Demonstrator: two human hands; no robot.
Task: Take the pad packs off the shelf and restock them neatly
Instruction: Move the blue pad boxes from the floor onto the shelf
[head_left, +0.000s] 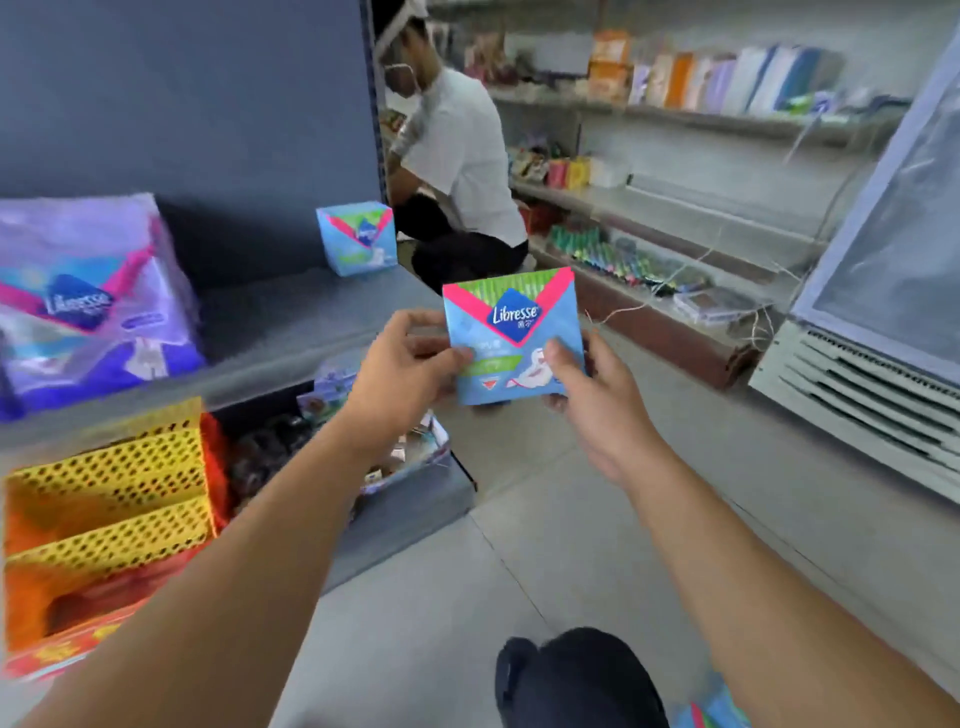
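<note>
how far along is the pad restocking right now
Done: one blue pad pack stands at the shelf's far end, purple packs at its left. In hand: left hand and right hand hold another blue pack. Left: placing it.

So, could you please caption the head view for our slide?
Both hands, left hand and right hand, hold a blue pad pack beside the grey shelf.

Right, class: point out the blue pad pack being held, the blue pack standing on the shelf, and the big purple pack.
held blue pack (511, 332): head view, on the printed front.
blue pack on the shelf (357, 238): head view, on its front face.
purple pack (93, 306): head view, near its logo.
</note>
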